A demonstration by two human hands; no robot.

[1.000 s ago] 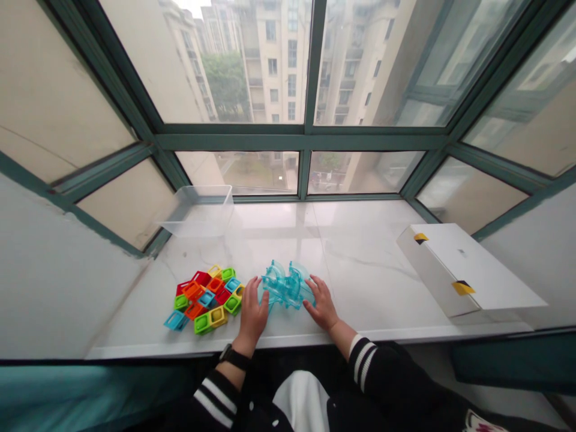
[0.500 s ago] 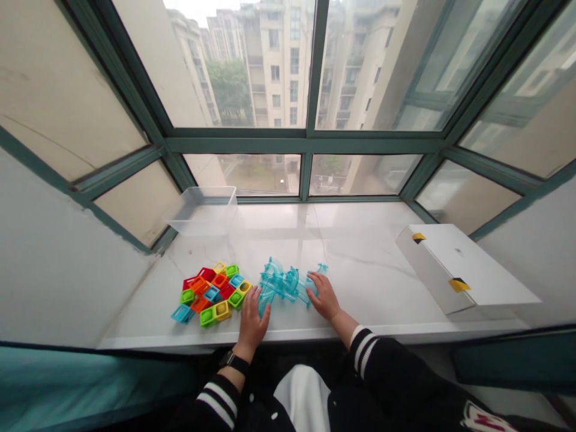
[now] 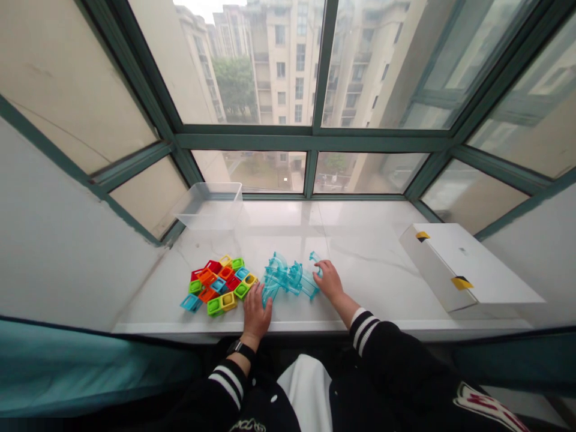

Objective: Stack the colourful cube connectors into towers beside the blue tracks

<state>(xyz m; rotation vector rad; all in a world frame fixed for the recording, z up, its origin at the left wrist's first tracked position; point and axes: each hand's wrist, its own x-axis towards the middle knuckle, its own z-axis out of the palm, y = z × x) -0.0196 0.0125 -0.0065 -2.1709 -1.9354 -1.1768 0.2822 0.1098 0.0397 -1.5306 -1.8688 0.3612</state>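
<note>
A pile of see-through light-blue plastic track-like pieces (image 3: 288,277) lies on the white sill in front of me. My right hand (image 3: 330,281) is at the pile's right side, fingers curled round a separate curved light-blue plastic piece (image 3: 314,257) whose far end sticks out past the fingertips. My left hand (image 3: 257,313) rests at the pile's near left edge, its fingers extended, touching or very close to the blue pieces and the coloured blocks. Those coloured plastic blocks (image 3: 219,285), in red, orange, yellow, green and blue, lie clustered to its left.
A clear plastic bin (image 3: 209,207) stands at the back left of the sill (image 3: 360,246). On the right is a white box (image 3: 468,264) with yellow-and-black tabs. Green-framed windows (image 3: 310,142) enclose the sill, and a teal curtain (image 3: 90,366) hangs at the near left.
My right fingers have closed more round the curved blue piece, which has turned, its far end now further left. My left hand stays beside the pile. The camera view has shifted slightly.
</note>
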